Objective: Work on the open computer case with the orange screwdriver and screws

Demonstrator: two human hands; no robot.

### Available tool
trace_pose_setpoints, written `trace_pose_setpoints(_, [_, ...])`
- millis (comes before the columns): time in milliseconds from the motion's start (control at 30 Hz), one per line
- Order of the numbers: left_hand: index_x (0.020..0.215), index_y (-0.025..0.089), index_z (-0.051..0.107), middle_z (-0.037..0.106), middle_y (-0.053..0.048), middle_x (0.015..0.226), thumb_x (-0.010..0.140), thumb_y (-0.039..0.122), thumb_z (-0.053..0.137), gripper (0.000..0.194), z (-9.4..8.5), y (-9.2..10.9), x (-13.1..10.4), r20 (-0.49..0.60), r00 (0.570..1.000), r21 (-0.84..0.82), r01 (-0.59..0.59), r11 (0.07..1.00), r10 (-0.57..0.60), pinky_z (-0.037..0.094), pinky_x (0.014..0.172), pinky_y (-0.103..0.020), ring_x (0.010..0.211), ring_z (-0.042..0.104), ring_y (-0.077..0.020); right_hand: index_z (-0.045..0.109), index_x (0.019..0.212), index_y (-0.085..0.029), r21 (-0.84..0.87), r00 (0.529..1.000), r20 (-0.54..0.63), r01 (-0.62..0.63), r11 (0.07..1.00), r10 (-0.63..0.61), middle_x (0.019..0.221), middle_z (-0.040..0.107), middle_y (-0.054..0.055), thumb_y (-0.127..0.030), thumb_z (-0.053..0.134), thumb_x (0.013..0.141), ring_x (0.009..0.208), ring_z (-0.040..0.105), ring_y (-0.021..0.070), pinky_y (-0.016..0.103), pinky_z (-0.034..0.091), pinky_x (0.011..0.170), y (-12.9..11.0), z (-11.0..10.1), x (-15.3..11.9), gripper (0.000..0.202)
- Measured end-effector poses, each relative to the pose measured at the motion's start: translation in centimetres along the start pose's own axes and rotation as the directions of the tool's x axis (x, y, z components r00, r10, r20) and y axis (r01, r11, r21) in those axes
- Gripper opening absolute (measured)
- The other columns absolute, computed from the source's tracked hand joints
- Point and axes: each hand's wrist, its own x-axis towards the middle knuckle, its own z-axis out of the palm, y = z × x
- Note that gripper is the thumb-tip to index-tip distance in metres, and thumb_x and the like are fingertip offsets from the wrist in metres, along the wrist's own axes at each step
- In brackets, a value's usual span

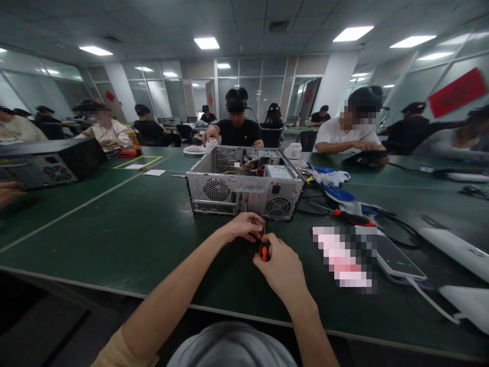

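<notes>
My right hand (282, 262) is closed around the orange and black handle of a screwdriver (264, 251). Its thin shaft points away from me, toward the computer case. Beside the shaft is my left hand (244, 227), its fingers bent and the thumb apart from them; I see nothing held in it. Just beyond both hands lies an open desktop computer case (244, 191), its rear panel facing me. Through the open top, wires and a power supply (278, 172) with a pale label show inside.
Right of the case lie another screwdriver (353, 218), blue and white gloves (338, 186), cables, a white power bank (401, 255) and a blurred-out flat item (340, 257). A second computer case (57, 160) stands at left. Several people sit around the green table (114, 234).
</notes>
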Motion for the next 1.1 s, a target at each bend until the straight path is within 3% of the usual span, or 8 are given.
trace_pose_setpoints(200, [0.092, 0.014, 0.066, 0.069, -0.004, 0.087, 0.070, 0.028, 0.082, 0.030, 0.4, -0.3, 0.1, -0.019, 0.997, 0.097, -0.070, 0.993, 0.072, 0.056, 0.061, -0.024, 0.068, 0.065, -0.0111, 0.059, 0.107, -0.024, 0.004, 1.000, 0.011, 0.009, 1.000, -0.009, 0.098, 0.064, 0.002, -0.029, 0.067, 0.081, 0.084, 0.061, 0.0179, 0.027, 0.033, 0.065, 0.1, 0.0, 0.0, 0.028])
trace_pose_setpoints(333, [0.088, 0.013, 0.069, 0.069, -0.004, 0.088, 0.067, 0.021, 0.083, 0.027, 0.8, -0.4, 0.2, -0.033, 0.995, 0.141, -0.084, 0.986, 0.090, 0.054, 0.055, -0.018, 0.068, 0.064, -0.0102, 0.058, 0.109, -0.024, -0.010, 0.999, 0.025, 0.021, 1.000, -0.021, 0.101, 0.064, 0.003, -0.029, 0.067, 0.082, 0.089, 0.061, 0.0193, 0.027, 0.033, 0.068, 0.2, 0.1, 0.0, 0.029])
trace_pose_setpoints(600, [0.091, 0.011, 0.070, 0.067, -0.005, 0.092, 0.071, 0.009, 0.077, 0.021, 0.7, -0.6, 0.5, 0.003, 0.996, 0.045, -0.088, 0.995, 0.088, 0.058, 0.059, -0.021, 0.065, 0.063, -0.0082, 0.057, 0.111, -0.024, -0.072, 0.996, 0.072, 0.060, 0.996, -0.055, 0.099, 0.062, 0.004, -0.033, 0.063, 0.086, 0.090, 0.062, 0.0203, 0.028, 0.031, 0.067, 0.1, 0.1, 0.0, 0.027])
trace_pose_setpoints(867, [0.092, 0.013, 0.070, 0.068, -0.005, 0.091, 0.075, 0.020, 0.078, 0.021, 0.9, -0.5, 0.7, -0.041, 0.995, 0.128, -0.088, 0.988, 0.094, 0.059, 0.056, -0.026, 0.066, 0.064, -0.0119, 0.057, 0.114, -0.024, -0.114, 0.994, 0.094, 0.064, 0.991, -0.053, 0.102, 0.063, 0.005, -0.034, 0.062, 0.088, 0.093, 0.064, 0.0230, 0.029, 0.031, 0.065, -0.2, 0.0, 0.2, 0.028])
trace_pose_setpoints(1000, [0.088, 0.011, 0.068, 0.066, -0.003, 0.083, 0.071, 0.012, 0.079, 0.020, 1.0, -0.5, 0.7, -0.076, 0.993, 0.063, -0.083, 0.995, 0.088, 0.058, 0.056, -0.024, 0.063, 0.063, -0.0099, 0.055, 0.116, -0.024, -0.093, 0.993, 0.089, 0.080, 0.992, -0.071, 0.106, 0.063, 0.005, -0.031, 0.062, 0.088, 0.096, 0.064, 0.0231, 0.029, 0.034, 0.069, -0.2, 0.0, 0.2, 0.029])
trace_pose_setpoints(1100, [0.089, 0.010, 0.067, 0.066, -0.002, 0.079, 0.069, 0.005, 0.079, 0.023, 0.7, -0.7, 0.8, -0.044, 0.997, -0.034, -0.067, 0.997, 0.066, 0.059, 0.059, -0.026, 0.062, 0.065, -0.0110, 0.051, 0.115, -0.023, -0.053, 0.997, 0.049, 0.068, 0.996, -0.066, 0.109, 0.064, 0.005, -0.029, 0.064, 0.087, 0.100, 0.064, 0.0235, 0.029, 0.036, 0.072, -0.3, 0.0, 0.0, 0.032])
